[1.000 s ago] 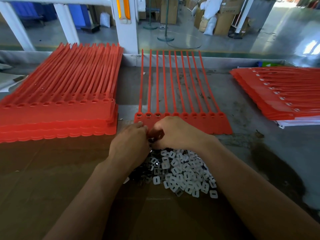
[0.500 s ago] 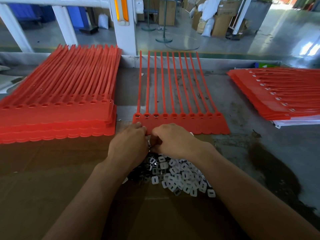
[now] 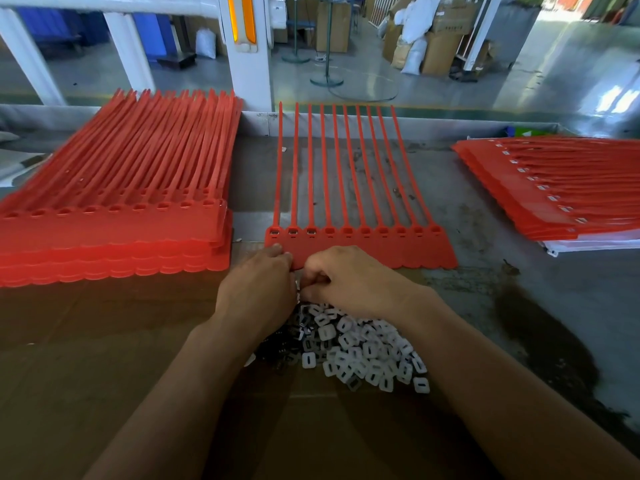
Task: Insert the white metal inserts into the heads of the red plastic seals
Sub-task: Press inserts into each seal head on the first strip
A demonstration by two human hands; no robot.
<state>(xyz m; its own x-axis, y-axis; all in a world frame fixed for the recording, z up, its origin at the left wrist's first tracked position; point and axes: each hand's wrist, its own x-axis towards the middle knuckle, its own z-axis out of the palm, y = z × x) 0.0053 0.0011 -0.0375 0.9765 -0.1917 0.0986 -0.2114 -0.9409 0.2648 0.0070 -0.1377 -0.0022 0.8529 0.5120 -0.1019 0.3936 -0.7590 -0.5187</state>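
A strip of red plastic seals lies flat in the middle, tails pointing away from me. Its three leftmost heads show pale inserts; the other heads look hollow. A pile of white metal inserts sits on the cardboard just in front of the strip. My left hand and my right hand meet over the far end of the pile at the strip's near edge. Both have curled fingers. A small white insert shows between their fingertips. What lies in either palm is hidden.
A thick stack of red seal strips lies at the left. Another stack, with white inserts in its heads, lies at the right on white sheets. Brown cardboard covers the near bench. A low rail runs along the back edge.
Both hands stay pressed together at the strip's near edge. My right hand has drawn back slightly toward me, uncovering more of the strip.
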